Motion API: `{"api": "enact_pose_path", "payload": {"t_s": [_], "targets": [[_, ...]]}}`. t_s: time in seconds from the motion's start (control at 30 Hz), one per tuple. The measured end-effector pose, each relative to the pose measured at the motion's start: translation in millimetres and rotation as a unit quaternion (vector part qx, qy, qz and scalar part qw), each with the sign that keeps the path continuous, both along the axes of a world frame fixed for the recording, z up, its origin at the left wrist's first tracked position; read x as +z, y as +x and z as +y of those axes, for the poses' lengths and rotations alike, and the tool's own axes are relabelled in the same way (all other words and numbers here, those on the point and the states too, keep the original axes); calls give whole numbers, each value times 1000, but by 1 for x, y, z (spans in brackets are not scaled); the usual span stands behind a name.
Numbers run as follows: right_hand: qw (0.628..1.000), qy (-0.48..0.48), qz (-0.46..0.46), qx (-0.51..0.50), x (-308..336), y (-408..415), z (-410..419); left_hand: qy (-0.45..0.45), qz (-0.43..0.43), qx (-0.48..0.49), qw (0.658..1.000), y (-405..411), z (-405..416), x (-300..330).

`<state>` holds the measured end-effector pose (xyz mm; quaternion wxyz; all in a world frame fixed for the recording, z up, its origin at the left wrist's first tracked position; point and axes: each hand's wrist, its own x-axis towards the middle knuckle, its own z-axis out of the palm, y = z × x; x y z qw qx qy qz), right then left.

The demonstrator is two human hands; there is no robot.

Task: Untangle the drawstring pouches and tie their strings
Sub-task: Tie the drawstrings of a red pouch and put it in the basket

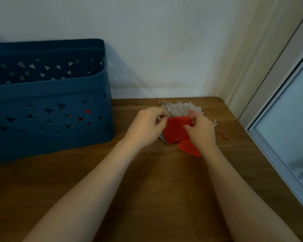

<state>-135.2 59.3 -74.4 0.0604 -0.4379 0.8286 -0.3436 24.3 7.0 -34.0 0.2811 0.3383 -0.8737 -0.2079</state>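
Note:
A red drawstring pouch (175,131) lies on top of several fanned grey pouches (182,108) near the back of the wooden table (156,180). My left hand (147,126) pinches the pouch's top left corner with curled fingers. My right hand (200,131) pinches its red string (191,112), which loops up above the fingers. A second red pouch (187,148) pokes out from under my right wrist. A loose red string end (223,135) lies to the right of that hand.
A dark blue perforated plastic basket (47,109) stands at the left against the wall, with red things showing through its holes. A window frame (278,137) runs along the table's right edge. The wall closes off the back.

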Motion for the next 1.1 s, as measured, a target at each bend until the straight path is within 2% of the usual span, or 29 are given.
{"api": "enact_pose_path", "payload": {"t_s": [0.07,0.17,0.27,0.4,0.47,0.57,0.67,0.77,0.87,0.93,1.0,1.07,1.1], "targets": [[998,-60,33,13,3,2,1,10,2,12,1000,-2,0,-2],[982,-146,54,110,23,12,-3,32,40,37,998,1,-3,0],[964,-160,-17,212,45,29,-7,57,108,27,992,7,-8,3],[940,-180,7,288,47,44,-16,86,164,39,982,15,-11,2],[938,-186,-17,292,41,50,-20,115,213,50,969,19,-12,0],[951,-147,-54,268,34,52,-21,229,283,60,929,21,-11,0],[958,-98,-4,268,28,46,-22,324,322,52,888,25,-10,-4],[953,6,41,300,30,34,-20,407,350,46,842,29,-12,-6],[928,97,-29,360,36,23,-16,461,361,59,808,30,-15,-6],[924,96,-43,367,41,18,-10,491,368,71,786,31,-18,-7],[926,60,-80,364,44,15,-4,530,399,77,744,31,-21,-9],[913,15,-182,366,44,11,-1,573,442,67,687,31,-23,-11],[901,-14,-242,359,44,9,-1,597,471,49,647,30,-24,-12]]}}
